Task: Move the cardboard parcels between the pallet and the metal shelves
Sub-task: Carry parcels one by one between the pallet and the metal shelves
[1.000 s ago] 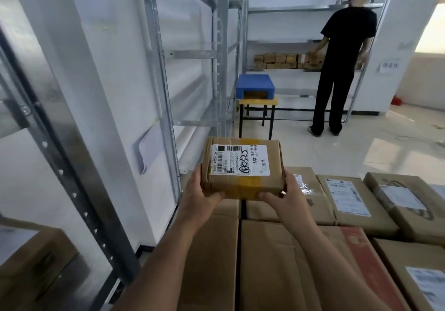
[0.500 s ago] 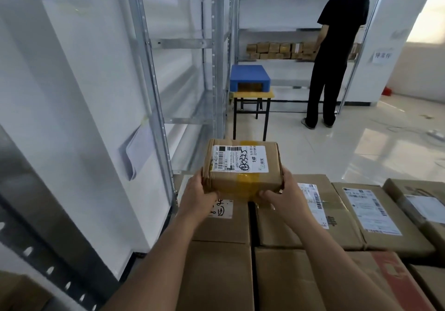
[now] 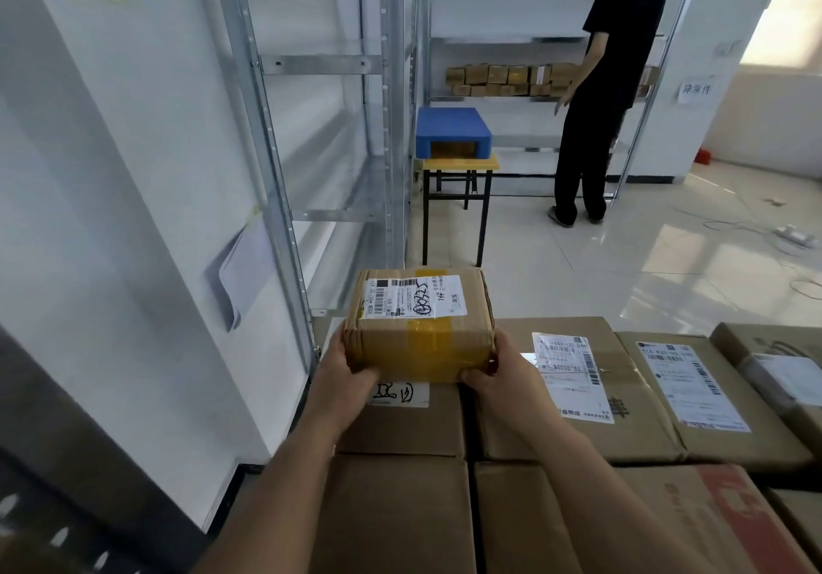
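Both hands, left hand (image 3: 351, 369) and right hand (image 3: 498, 378), are gripping a small labelled parcel (image 3: 420, 322) at centre frame, above larger cardboard boxes (image 3: 574, 400) filling the lower right.

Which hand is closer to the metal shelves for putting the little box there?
Probably the left hand. It grips the small parcel's left end, on the side where the metal shelves stand. The right hand holds the far end, over the stacked boxes.

Head-worn camera – looks forward and down, close over stacked parcels (image 3: 578, 395).
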A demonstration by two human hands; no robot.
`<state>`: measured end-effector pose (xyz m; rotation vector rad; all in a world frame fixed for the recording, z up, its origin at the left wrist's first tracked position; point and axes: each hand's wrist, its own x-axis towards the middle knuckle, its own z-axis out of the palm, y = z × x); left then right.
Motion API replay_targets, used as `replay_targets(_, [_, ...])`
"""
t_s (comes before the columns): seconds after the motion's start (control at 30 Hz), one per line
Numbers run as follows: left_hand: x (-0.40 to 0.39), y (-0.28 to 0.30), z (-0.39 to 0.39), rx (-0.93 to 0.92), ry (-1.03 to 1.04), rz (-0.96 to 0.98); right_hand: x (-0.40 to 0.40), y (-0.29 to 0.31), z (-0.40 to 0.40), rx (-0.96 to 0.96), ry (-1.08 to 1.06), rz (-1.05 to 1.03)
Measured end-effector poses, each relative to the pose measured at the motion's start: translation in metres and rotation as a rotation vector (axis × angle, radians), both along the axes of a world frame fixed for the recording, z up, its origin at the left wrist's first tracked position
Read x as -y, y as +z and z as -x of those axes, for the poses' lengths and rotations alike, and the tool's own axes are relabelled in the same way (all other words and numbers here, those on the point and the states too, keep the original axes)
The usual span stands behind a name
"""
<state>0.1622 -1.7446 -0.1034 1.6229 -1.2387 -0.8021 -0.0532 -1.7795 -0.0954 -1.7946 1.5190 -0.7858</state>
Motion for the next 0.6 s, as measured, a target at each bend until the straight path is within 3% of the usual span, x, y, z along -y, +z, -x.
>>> replay_targets(0.37, [-0.005,0.004,-0.001,0.03,-0.022,-0.036,-0.005,0.005,-0.004,-0.101,-0.034,-0.017])
replay_targets(0.6, [-0.058,0.017,0.023,0.225,0.275,0.047,-0.039,0.018,0.009,-0.16,-0.089,0.077])
